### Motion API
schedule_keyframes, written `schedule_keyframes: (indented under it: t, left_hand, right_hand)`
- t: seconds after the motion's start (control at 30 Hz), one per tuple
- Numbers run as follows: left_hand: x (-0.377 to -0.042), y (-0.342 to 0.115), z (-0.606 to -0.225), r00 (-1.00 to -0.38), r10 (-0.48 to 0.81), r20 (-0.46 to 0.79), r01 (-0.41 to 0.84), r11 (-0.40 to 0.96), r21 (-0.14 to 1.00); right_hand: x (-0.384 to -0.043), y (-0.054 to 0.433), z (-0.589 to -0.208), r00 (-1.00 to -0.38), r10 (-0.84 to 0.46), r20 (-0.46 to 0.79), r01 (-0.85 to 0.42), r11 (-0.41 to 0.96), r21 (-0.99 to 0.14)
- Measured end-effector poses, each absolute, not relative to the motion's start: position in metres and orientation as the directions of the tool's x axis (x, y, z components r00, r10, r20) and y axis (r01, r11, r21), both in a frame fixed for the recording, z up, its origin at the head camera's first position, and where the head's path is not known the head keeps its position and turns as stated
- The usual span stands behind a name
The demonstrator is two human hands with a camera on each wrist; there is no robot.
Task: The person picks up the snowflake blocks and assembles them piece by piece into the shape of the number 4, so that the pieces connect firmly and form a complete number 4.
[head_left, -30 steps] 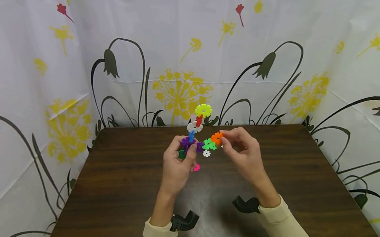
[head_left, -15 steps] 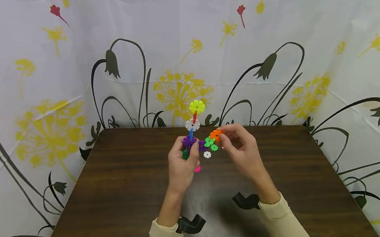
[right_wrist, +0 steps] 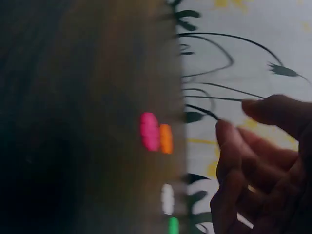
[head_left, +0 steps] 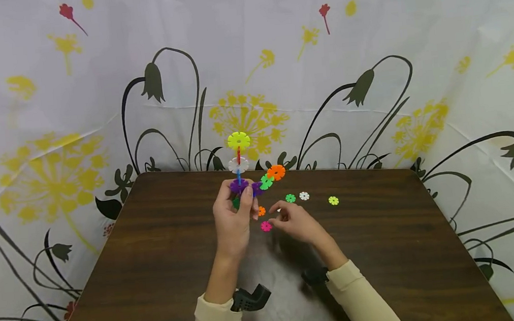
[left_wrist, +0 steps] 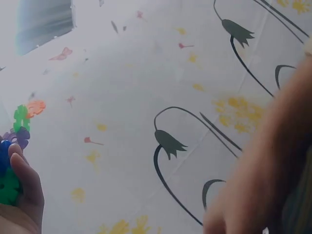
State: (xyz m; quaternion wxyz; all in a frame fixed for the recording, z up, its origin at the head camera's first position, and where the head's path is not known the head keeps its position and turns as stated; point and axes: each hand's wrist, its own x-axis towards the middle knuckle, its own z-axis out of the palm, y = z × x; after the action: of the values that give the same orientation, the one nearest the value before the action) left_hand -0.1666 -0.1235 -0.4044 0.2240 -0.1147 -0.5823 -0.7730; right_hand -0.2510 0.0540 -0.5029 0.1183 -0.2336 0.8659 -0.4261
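My left hand (head_left: 234, 223) grips a joined-up cluster of notched plastic building discs by its purple part (head_left: 239, 185). From there a stem rises through a white disc (head_left: 238, 165) to a yellow disc (head_left: 239, 140). A side arm carries a green disc (head_left: 266, 181) and ends in an orange disc (head_left: 276, 172). In the left wrist view a blue disc and a dark green disc (left_wrist: 9, 187) show at the fingers. My right hand (head_left: 296, 223) hovers low over the table beside a loose pink disc (head_left: 266, 226), thumb and fingers apart, nothing between them.
Loose discs lie on the dark wooden table (head_left: 164, 250): orange (head_left: 262, 211), green (head_left: 290, 198), white (head_left: 304, 196) and yellow (head_left: 333, 200). Behind the table's far edge hangs a white flower-patterned cloth (head_left: 305, 85). A black wrist camera (head_left: 252, 298) sits on my left wrist.
My right hand has let go of the cluster's orange disc and come down toward the loose pink disc. My left hand has carried the cluster a little leftward, uncovering more loose discs.
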Motion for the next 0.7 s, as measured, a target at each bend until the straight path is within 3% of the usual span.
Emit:
schedule_keyframes:
  t: [0.2, 0.33, 0.5, 0.7]
  left_hand:
    - [-0.167, -0.119, -0.407, -0.877, -0.213, 0.431, 0.474, -0.232, 0.850]
    - [-0.169, -0.117, -0.405, -0.900, -0.209, 0.382, 0.428, -0.256, 0.867]
    - [-0.173, -0.118, -0.406, -0.933, -0.208, 0.294, 0.350, -0.338, 0.874]
    - [-0.175, -0.119, -0.405, -0.951, -0.203, 0.235, 0.296, -0.367, 0.882]
  right_hand:
    - [-0.256, 0.036, -0.531, -0.903, -0.397, -0.161, -0.231, 0.767, -0.599]
    - [-0.259, 0.030, -0.537, -0.914, -0.358, -0.189, -0.207, 0.815, -0.541]
    - [-0.265, 0.028, -0.540, -0.888, -0.422, -0.182, -0.238, 0.762, -0.603]
    - [-0.274, 0.036, -0.541, -0.834, -0.498, -0.238, -0.138, 0.605, -0.784]
